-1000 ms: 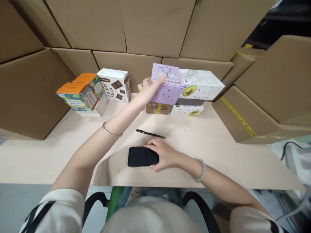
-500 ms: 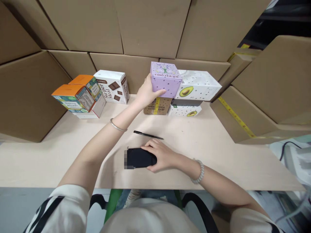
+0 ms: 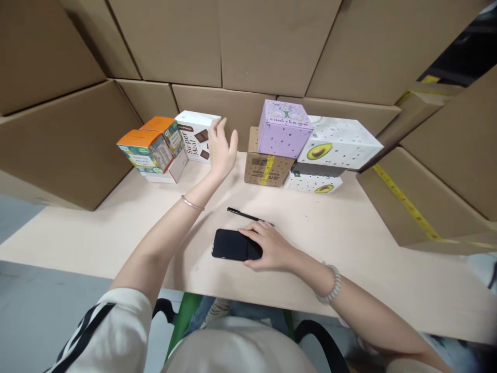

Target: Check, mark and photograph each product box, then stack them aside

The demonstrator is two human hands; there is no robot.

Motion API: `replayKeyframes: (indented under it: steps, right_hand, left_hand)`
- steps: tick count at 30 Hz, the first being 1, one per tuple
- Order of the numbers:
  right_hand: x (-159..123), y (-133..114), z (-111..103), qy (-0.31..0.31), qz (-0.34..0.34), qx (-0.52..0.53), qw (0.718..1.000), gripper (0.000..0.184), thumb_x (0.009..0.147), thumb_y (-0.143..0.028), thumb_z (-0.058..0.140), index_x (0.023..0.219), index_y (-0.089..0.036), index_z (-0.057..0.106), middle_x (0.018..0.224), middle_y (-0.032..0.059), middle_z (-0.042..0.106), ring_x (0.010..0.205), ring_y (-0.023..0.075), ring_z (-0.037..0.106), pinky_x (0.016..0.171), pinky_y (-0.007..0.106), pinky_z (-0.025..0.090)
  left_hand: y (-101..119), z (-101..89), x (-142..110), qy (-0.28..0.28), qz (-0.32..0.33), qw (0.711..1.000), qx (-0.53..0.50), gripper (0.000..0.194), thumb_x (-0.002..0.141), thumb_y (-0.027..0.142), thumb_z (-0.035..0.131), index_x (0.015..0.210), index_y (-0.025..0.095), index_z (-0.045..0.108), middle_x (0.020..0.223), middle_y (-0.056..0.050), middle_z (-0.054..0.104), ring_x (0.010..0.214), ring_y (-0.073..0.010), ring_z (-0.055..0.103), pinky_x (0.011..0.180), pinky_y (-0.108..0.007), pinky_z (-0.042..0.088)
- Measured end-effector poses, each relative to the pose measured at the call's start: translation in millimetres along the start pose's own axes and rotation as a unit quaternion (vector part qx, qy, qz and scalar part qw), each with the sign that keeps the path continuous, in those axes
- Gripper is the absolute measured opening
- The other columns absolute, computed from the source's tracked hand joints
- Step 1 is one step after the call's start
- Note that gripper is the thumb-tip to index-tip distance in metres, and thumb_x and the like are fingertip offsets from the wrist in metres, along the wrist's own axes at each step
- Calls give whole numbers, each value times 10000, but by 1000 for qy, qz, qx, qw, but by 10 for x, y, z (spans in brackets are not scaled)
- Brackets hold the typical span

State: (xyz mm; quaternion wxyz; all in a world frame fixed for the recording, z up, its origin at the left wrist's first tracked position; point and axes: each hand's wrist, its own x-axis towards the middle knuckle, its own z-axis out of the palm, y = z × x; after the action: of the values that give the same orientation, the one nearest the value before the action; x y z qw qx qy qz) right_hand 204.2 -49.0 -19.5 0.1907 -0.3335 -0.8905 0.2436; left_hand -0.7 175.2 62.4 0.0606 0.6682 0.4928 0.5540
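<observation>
gripping phone at right end with right hand, long axis sideways; holding left hand open beyond it

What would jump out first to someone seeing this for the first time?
Probably the lilac, roughly cube-shaped box, sitting atop a brown cardboard box with yellow tape, toward the back and right of centre. Next comes the open left hand, raised partly in front of a white carton marked Super Meal. Nearer the person, the right hand holds one end of a black rectangular smartphone on the pale tabletop.
</observation>
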Motion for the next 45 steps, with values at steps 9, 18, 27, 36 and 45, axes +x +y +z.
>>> replayKeyframes:
  steps: [9,18,27,36,45]
  right_hand:
    - [30,32,-18,15,24,-18,999,789,772,-438,865,1482,-195,619,1340,179,675,1220,379,628,1066,617,512]
    - [8,59,-10,19,13,-15,1000,778,802,-447,845,1501,-210,599,1349,176,668,1236,383,620,1062,626,510]
    - [14,25,-10,19,16,-16,1000,784,806,-433,824,1513,-191,587,1384,183,658,1259,384,608,1079,629,513]
    - [-10,5,-22,15,16,-20,1000,775,832,-426,812,1522,-168,572,1410,196,655,1283,384,600,1097,626,506]
    - [-8,8,-44,12,19,-17,1000,788,827,-430,835,1523,-167,577,1419,192,654,1297,382,596,1113,618,497]
  left_hand:
    - [-357,-341,167,-63,-67,986,142,996,709,191,797,1629,181,414,1788,-195,287,1722,-400,83,1377,-670,-57]
    - [-473,-446,106,-88,-41,992,80,602,846,356,724,1418,267,557,1717,-135,368,1710,-354,126,1412,-577,74]
    - [-383,-470,386,-143,-74,985,67,640,728,286,876,1291,237,576,1692,-129,332,1669,-413,206,1386,-617,223]
    - [-133,148,-214,28,-132,983,124,984,838,271,828,1664,229,296,1834,-198,25,1735,-376,-18,1387,-657,83]
    - [-284,-173,-230,-7,-143,985,100,1062,764,139,729,1681,194,196,1751,-260,160,1634,-394,346,1324,-546,360]
